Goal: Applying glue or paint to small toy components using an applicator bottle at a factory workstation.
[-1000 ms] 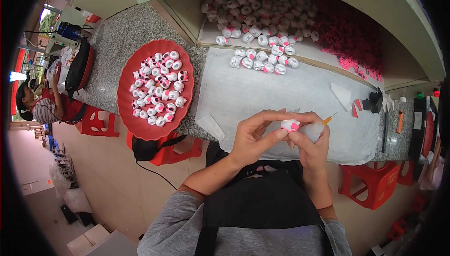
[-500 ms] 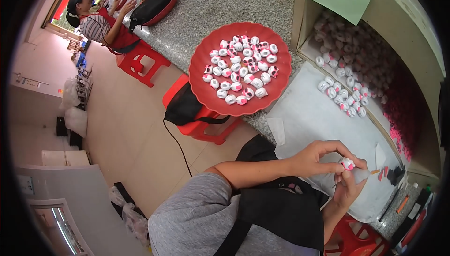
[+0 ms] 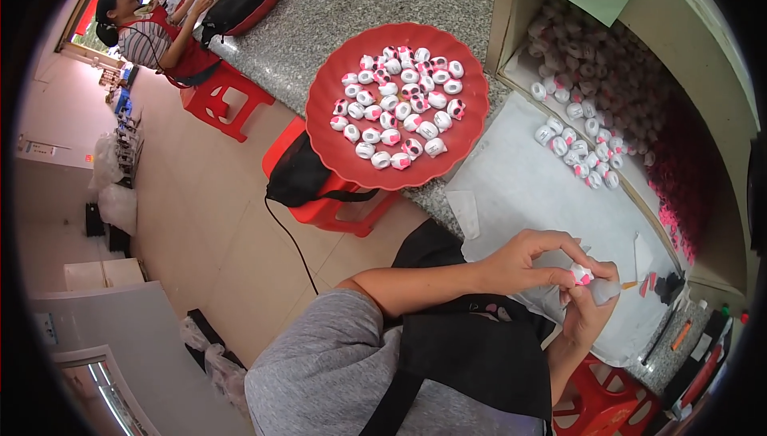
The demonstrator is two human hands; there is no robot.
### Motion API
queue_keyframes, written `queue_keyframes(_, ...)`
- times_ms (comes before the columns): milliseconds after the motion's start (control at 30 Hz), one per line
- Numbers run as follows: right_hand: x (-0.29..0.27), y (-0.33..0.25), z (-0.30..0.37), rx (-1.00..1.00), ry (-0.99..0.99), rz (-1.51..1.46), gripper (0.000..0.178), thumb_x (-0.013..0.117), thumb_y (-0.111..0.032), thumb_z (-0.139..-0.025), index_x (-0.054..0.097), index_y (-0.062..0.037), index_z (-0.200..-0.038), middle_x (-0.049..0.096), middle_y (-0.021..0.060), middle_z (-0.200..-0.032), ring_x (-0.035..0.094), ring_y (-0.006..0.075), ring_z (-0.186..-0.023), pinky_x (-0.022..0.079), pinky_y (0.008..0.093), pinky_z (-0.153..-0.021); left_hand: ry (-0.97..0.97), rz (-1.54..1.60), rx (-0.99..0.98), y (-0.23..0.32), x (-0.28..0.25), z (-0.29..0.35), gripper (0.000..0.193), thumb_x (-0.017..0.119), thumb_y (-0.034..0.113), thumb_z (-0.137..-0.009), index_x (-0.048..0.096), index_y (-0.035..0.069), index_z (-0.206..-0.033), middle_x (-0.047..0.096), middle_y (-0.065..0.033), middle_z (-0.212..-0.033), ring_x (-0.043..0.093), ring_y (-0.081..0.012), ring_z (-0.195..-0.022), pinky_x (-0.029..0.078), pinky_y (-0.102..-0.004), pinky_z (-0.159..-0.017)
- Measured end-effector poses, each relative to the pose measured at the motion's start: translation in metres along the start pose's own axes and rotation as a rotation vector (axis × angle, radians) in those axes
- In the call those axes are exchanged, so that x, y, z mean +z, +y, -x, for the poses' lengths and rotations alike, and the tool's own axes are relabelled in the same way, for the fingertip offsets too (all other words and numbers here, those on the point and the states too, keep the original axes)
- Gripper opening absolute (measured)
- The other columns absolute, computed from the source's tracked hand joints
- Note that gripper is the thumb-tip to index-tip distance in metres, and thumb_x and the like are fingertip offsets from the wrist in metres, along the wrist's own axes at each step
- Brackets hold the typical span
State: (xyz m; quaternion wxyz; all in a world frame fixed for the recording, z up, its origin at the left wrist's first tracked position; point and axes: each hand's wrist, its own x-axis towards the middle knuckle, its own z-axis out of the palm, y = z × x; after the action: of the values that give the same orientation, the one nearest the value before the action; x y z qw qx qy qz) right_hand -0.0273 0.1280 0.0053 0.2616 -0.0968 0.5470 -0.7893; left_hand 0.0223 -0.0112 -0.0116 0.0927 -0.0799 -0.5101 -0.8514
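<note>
My left hand (image 3: 531, 262) reaches in from the left, its thumb and index finger closed on a small rounded white-and-pink piece (image 3: 582, 275). Against the other side of that piece is my right hand (image 3: 590, 312), fingers bent around it and touching it. A translucent whitish bulb-like thing (image 3: 607, 291) shows at the right hand's fingers; whether it is gripped or lies behind them I cannot tell. Both hands are above a white sheet (image 3: 519, 172) on the counter. Beyond them, a red scalloped plate (image 3: 319, 128) holds many similar white-and-pink pieces.
An open-fronted compartment with a pile of white pieces (image 3: 587, 69) and pink bits (image 3: 679, 220) stands at right. Loose white pieces (image 3: 579, 152) lie by its edge. Pens and tools (image 3: 695, 356) are at lower right. A co-worker (image 3: 160, 37) sits at far left near red stools (image 3: 228, 101).
The whole view has shifted slightly, with the scene sliding left and up. Both hands stay together on the white-and-pink piece, which appears turned a little.
</note>
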Motion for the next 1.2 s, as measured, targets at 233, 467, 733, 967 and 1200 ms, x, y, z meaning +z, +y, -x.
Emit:
queue_keyframes(233,0.008,0.002,-0.007,0.035,-0.037,0.026,0.032,0.056,0.006,-0.061,0.047,0.0030,-0.092,0.053,0.0110,-0.069,0.048,0.0117,-0.051,0.038,0.0203,-0.045,0.099,-0.401,0.151,0.007,-0.001,0.003,0.019,0.057,0.002,-0.068,0.053,0.002,-0.086,0.055,-0.0087,-0.089,0.051,-0.0205,-0.086,0.032,-0.0391,-0.087)
queue_keyframes(467,-0.019,-0.004,-0.017,0.002,-0.045,0.060,0.038,0.053,-0.002,-0.066,0.042,0.0045,-0.101,0.053,0.0137,-0.072,0.043,0.0100,-0.047,0.036,0.0196,-0.045,0.639,-1.270,0.332,0.066,-0.060,-0.001,0.027,0.057,-0.007,-0.060,0.053,0.002,-0.085,0.045,-0.0087,-0.093,0.046,-0.0186,-0.085,0.037,-0.0265,-0.073)
queue_keyframes(733,-0.031,-0.010,-0.004,-0.072,0.070,0.016,0.045,0.052,-0.005,-0.067,0.032,-0.0018,-0.108,0.046,0.0118,-0.077,0.039,0.0104,-0.046,0.034,0.0204,-0.044,0.023,-1.461,0.369,0.002,-0.041,-0.074,0.025,0.061,0.004,-0.059,0.055,0.005,-0.084,0.051,-0.0077,-0.085,0.047,-0.0231,-0.080,0.038,-0.0302,-0.069)
queue_keyframes(967,-0.042,-0.007,-0.002,-0.127,0.036,-0.017,0.042,0.047,-0.011,-0.063,0.031,-0.0048,-0.102,0.040,0.0139,-0.087,0.040,0.0130,-0.049,0.032,0.0205,-0.042,0.054,-1.735,0.239,-0.013,-0.032,-0.086,0.017,0.058,0.004,-0.057,0.050,0.004,-0.072,0.049,-0.0051,-0.071,0.046,-0.0195,-0.072,0.036,-0.0295,-0.060)
queue_keyframes(1200,-0.042,-0.008,-0.003,-0.088,-0.057,-0.028,0.039,0.046,-0.013,-0.064,0.031,-0.0046,-0.099,0.037,0.0145,-0.092,0.043,0.0154,-0.054,0.036,0.0220,-0.039,0.046,-1.494,0.207,-0.001,-0.026,-0.080,0.022,0.059,0.003,-0.060,0.050,0.003,-0.081,0.049,-0.0071,-0.071,0.047,-0.0186,-0.070,0.037,-0.0275,-0.059)
